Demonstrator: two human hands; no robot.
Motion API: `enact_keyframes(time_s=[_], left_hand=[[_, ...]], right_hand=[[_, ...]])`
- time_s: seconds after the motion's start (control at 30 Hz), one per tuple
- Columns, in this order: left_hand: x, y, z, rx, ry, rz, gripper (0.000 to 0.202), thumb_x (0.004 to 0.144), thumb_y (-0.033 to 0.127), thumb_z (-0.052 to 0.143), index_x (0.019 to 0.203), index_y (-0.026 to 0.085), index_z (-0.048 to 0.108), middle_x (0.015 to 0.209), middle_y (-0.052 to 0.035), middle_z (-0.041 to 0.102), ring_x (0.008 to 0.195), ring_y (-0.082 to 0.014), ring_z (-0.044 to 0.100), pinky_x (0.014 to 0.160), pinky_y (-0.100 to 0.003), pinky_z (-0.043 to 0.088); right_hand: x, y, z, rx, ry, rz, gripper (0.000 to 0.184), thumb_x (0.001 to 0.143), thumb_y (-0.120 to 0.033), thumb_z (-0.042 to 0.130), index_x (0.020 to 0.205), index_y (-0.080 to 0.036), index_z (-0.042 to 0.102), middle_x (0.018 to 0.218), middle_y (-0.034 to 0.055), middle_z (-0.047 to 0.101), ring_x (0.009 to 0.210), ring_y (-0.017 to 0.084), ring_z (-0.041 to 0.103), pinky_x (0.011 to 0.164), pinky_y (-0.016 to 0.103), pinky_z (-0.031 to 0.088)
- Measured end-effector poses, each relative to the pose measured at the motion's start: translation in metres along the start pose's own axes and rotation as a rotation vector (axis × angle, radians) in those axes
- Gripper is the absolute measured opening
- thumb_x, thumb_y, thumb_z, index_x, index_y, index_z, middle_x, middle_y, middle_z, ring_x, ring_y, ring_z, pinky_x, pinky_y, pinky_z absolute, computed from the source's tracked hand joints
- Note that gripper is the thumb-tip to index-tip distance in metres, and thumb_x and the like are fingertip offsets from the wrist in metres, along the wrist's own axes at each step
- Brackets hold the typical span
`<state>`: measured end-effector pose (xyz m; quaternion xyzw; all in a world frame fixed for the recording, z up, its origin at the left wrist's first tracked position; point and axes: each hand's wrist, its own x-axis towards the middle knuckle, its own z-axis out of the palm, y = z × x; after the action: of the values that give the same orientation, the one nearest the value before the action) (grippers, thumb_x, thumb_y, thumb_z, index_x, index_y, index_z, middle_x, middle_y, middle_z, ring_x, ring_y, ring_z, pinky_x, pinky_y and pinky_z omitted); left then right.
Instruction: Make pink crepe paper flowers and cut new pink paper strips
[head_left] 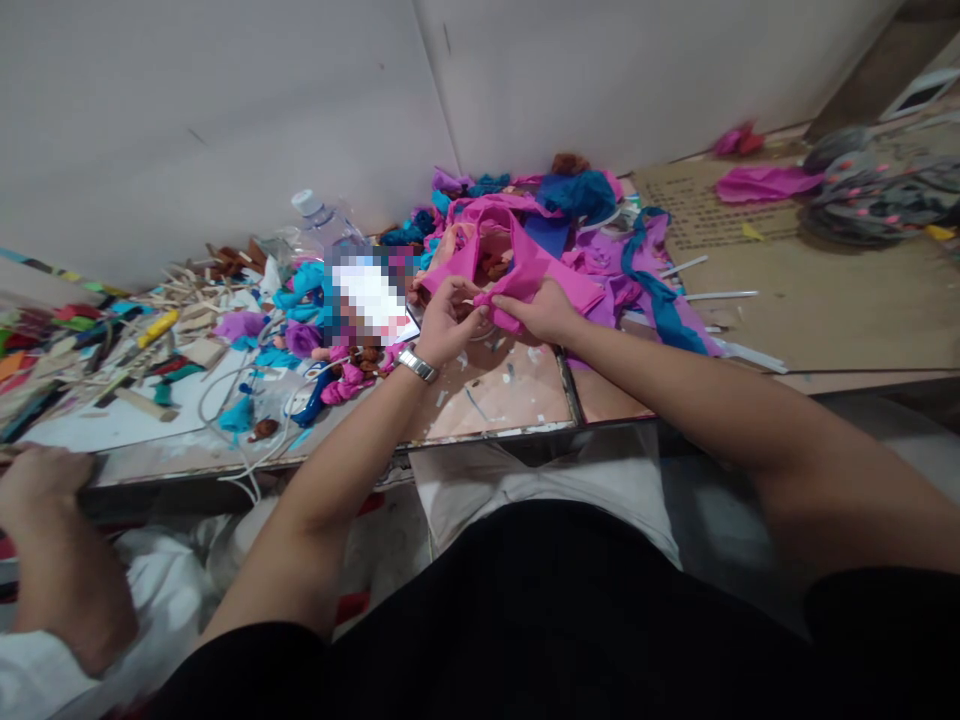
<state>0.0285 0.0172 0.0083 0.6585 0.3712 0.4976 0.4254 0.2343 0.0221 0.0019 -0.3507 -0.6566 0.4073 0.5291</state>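
Between my two hands is a bright pink sheet of crepe paper (562, 287), folded and gathered at its near edge. My left hand (448, 322), with a metal watch (417, 364) at the wrist, pinches the gathered part with thumb and fingers. Close beside it, my right hand (546, 312) grips the same sheet, thumb on top. Both hands are above the paint-specked table (495, 395). Just behind them lies a heap of crumpled pink, purple and blue paper, including a dark teal piece (585, 196).
Left of my hands are a pixelated screen (373, 297), a clear bottle (326, 222), a white cord (206, 400) and wooden sticks. A cardboard sheet (840, 300) covers the right side. Another person's hand (45, 485) rests at the far-left table edge.
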Motion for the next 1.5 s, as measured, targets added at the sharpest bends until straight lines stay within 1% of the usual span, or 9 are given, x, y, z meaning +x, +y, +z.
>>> enact_keyframes(time_s=[0.1, 0.23, 0.3, 0.47, 0.67, 0.9, 1.13, 1.37, 1.5], left_hand=[[0.001, -0.001, -0.001, 0.0, -0.009, 0.005, 0.048, 0.078, 0.05, 0.093, 0.105, 0.023, 0.064, 0.102, -0.002, 0.069, 0.084, -0.014, 0.072, 0.079, -0.025, 0.06], [0.002, -0.003, -0.005, 0.06, -0.003, 0.032, 0.039, 0.084, 0.047, 0.089, 0.106, 0.022, 0.068, 0.098, -0.0018, 0.07, 0.078, -0.0126, 0.068, 0.076, -0.024, 0.056], [0.003, -0.004, -0.007, 0.134, -0.004, 0.047, 0.033, 0.088, 0.045, 0.085, 0.106, 0.022, 0.07, 0.098, -0.0022, 0.07, 0.08, -0.0132, 0.067, 0.076, -0.024, 0.054], [0.003, -0.004, -0.009, 0.204, -0.047, 0.016, 0.029, 0.089, 0.043, 0.082, 0.105, 0.021, 0.073, 0.098, -0.004, 0.072, 0.086, -0.0163, 0.066, 0.077, -0.024, 0.052], [0.001, -0.001, -0.005, 0.175, -0.095, -0.037, 0.03, 0.088, 0.041, 0.084, 0.106, 0.021, 0.072, 0.094, -0.003, 0.073, 0.082, -0.0155, 0.067, 0.076, -0.023, 0.051], [0.002, 0.002, -0.008, 0.113, -0.152, -0.059, 0.027, 0.084, 0.034, 0.082, 0.106, 0.02, 0.077, 0.102, -0.0053, 0.076, 0.09, -0.0174, 0.07, 0.078, -0.024, 0.055], [0.004, 0.002, -0.012, 0.068, -0.145, -0.045, 0.033, 0.084, 0.036, 0.085, 0.112, 0.019, 0.078, 0.107, -0.0067, 0.079, 0.092, -0.0174, 0.074, 0.082, -0.026, 0.06], [0.007, 0.009, -0.009, -0.072, -0.115, -0.115, 0.042, 0.075, 0.042, 0.097, 0.104, 0.018, 0.077, 0.11, -0.0085, 0.079, 0.099, -0.0194, 0.076, 0.087, -0.027, 0.059], [0.007, 0.012, -0.009, -0.159, -0.119, -0.205, 0.055, 0.071, 0.039, 0.101, 0.114, 0.022, 0.071, 0.095, -0.0028, 0.076, 0.083, -0.0158, 0.074, 0.073, -0.023, 0.057]], right_hand=[[0.002, 0.004, 0.0, -0.01, 0.026, -0.023, 0.049, 0.083, -0.061, 0.082, 0.104, -0.017, 0.079, 0.106, 0.0124, 0.084, 0.1, 0.03, 0.078, 0.102, 0.05, 0.063], [0.009, 0.007, -0.004, -0.076, 0.133, -0.205, 0.071, 0.079, -0.061, 0.086, 0.134, -0.021, 0.065, 0.128, 0.0141, 0.075, 0.12, 0.032, 0.07, 0.112, 0.054, 0.057], [0.011, 0.005, -0.01, -0.204, 0.175, -0.277, 0.071, 0.085, -0.059, 0.083, 0.142, -0.024, 0.06, 0.138, 0.0149, 0.069, 0.129, 0.034, 0.063, 0.115, 0.057, 0.051], [0.011, -0.003, -0.02, -0.54, -0.024, -0.404, 0.039, 0.095, -0.054, 0.075, 0.119, -0.024, 0.074, 0.13, 0.0137, 0.073, 0.128, 0.039, 0.059, 0.117, 0.064, 0.037], [0.005, -0.006, -0.008, -0.75, -0.193, -0.246, 0.018, 0.095, -0.042, 0.077, 0.096, -0.023, 0.079, 0.095, 0.0075, 0.08, 0.102, 0.033, 0.065, 0.106, 0.056, 0.035], [0.002, -0.007, -0.008, -0.592, -0.121, -0.138, 0.017, 0.096, -0.036, 0.076, 0.09, -0.021, 0.079, 0.091, 0.0043, 0.082, 0.085, 0.024, 0.07, 0.087, 0.04, 0.044], [0.004, 0.001, -0.011, -0.462, -0.08, -0.138, 0.025, 0.093, -0.042, 0.073, 0.094, -0.018, 0.079, 0.093, 0.0061, 0.083, 0.085, 0.024, 0.072, 0.077, 0.035, 0.047], [0.004, 0.003, -0.012, -0.382, -0.106, -0.186, 0.03, 0.092, -0.043, 0.073, 0.107, -0.018, 0.08, 0.103, 0.0074, 0.084, 0.092, 0.026, 0.074, 0.084, 0.038, 0.054], [0.004, 0.002, -0.011, -0.345, -0.138, -0.238, 0.034, 0.094, -0.045, 0.074, 0.116, -0.02, 0.08, 0.109, 0.0082, 0.084, 0.096, 0.027, 0.075, 0.089, 0.041, 0.057]])
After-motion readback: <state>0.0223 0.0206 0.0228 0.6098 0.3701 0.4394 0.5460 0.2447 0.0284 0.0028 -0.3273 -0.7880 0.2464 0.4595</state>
